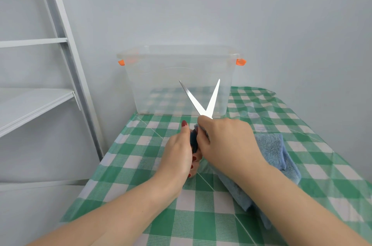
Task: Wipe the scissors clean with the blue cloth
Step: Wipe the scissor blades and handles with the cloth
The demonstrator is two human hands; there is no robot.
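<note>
Gripping scissors (213, 97) handles, left hand (177, 151); right hand (225, 141) clasps blue cloth (269, 149) at their pivot.

One scissors (213, 102), one blue cloth (271, 149), one clear bin (161, 76).

Left hand (177, 151): the person is wearing red nail polish. It is showing on the thumbnail (184, 123), which is fairly long and rounded at the tip, and on three fingernails (194, 158) along the hand's inner edge, each appearing as a small red oval. Right hand (225, 141): only the back and knuckles are facing the camera, so its nails are lying out of sight and their finish cannot be told. The left forearm (120, 205) and the right forearm (291, 195) are running bare from the wrist to the bottom edge of the view, the wide-angle lens broadening them towards that edge.
</note>
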